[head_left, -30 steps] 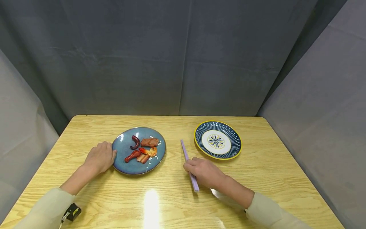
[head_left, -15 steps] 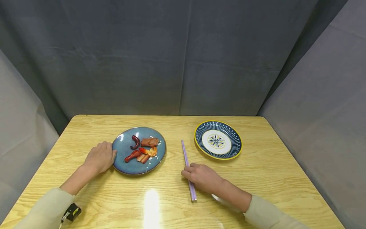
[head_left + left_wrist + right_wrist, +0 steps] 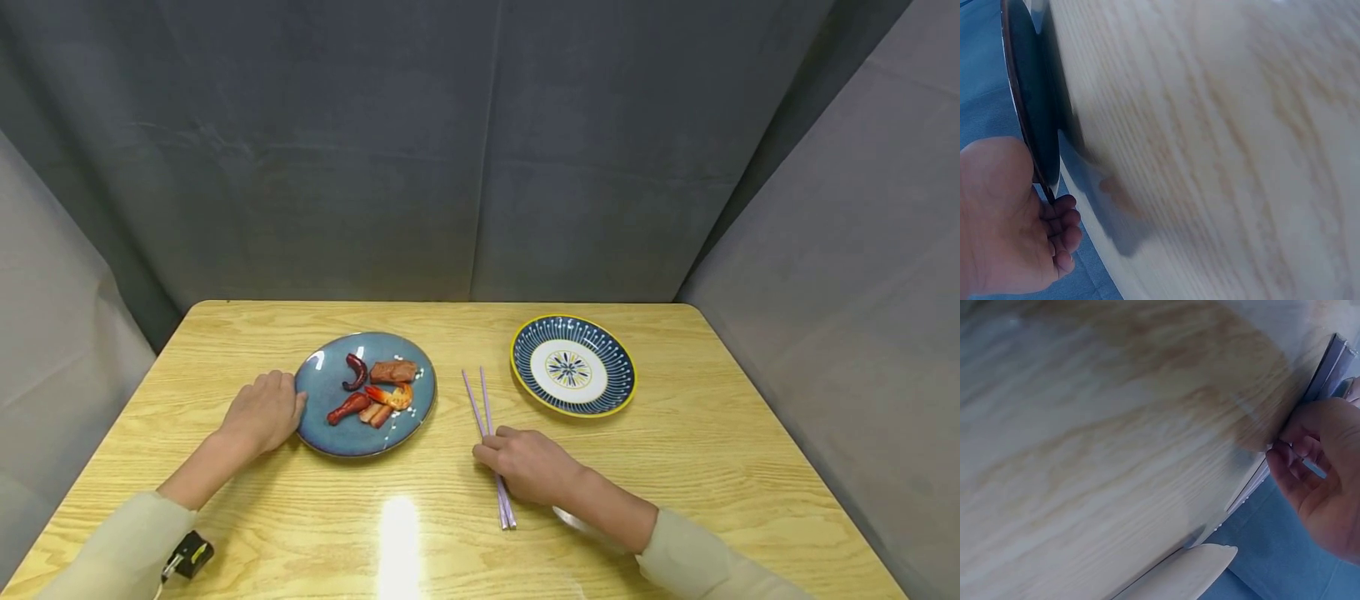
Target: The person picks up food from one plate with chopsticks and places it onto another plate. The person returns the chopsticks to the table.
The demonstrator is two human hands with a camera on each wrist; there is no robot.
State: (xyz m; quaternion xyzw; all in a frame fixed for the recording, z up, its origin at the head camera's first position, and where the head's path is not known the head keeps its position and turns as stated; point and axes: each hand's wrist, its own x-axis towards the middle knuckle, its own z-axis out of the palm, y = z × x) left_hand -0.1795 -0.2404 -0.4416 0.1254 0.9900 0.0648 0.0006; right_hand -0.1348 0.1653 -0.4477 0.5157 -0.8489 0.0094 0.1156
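Observation:
My left hand [image 3: 262, 412] grips the left rim of a glossy blue plate [image 3: 322, 433]; in the left wrist view the thumb lies over the rim and fingers [image 3: 1063, 234] curl below it. On the plate are a drumstick [image 3: 348, 409], a shrimp [image 3: 393, 397], a dark curled tentacle [image 3: 356, 372], a brown slab of meat [image 3: 392, 372] and small striped pieces [image 3: 375, 415]. My right hand [image 3: 532, 462] pinches a pair of lilac chopsticks [image 3: 487, 404] near their middle, low over the table. Their thin far tips spread apart in a narrow V; the thick ends point toward me.
Right of the chopsticks stands a navy and white patterned plate [image 3: 573, 400] with a yellow rim and no food in it. Grey cloth [image 3: 337, 167] hangs behind the wooden table [image 3: 450, 550]. A small black device [image 3: 189, 556] sits by the left sleeve.
The chopsticks have come down nearer the table and shifted slightly toward me at their thick ends. Their tips, together before, have spread apart. The left hand and blue plate stay put.

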